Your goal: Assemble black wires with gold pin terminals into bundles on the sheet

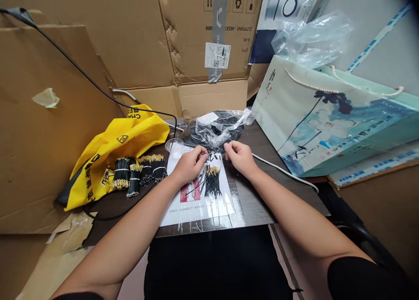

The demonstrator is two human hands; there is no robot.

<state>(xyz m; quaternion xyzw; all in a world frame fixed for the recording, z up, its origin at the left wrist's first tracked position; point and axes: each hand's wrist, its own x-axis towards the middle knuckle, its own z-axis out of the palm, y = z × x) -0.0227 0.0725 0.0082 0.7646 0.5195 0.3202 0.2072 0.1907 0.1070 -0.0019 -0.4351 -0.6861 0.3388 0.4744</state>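
Note:
Above the upper left part of a printed sheet point(225, 208), my left hand point(192, 164) is closed, thumb pressed to the fingers; what it pinches is too small to make out. My right hand point(239, 157) is also closed in a pinch, just right of the sheet's top, its content unclear. Between and below the hands lies a loose pile of short black wires with gold tips point(212, 182). Beyond the fingertips sits a clear plastic bag of black wires point(214, 127). Tied bundles of similar wires point(133, 180) lie to the left of my left hand.
A yellow bag point(111, 138) lies at the left of the dark table point(262, 195). A round clear container point(174, 147) stands behind my left hand. A white cable point(284, 170) crosses the right side, near a large paper bag point(310, 121). Cardboard point(131, 42) rises behind.

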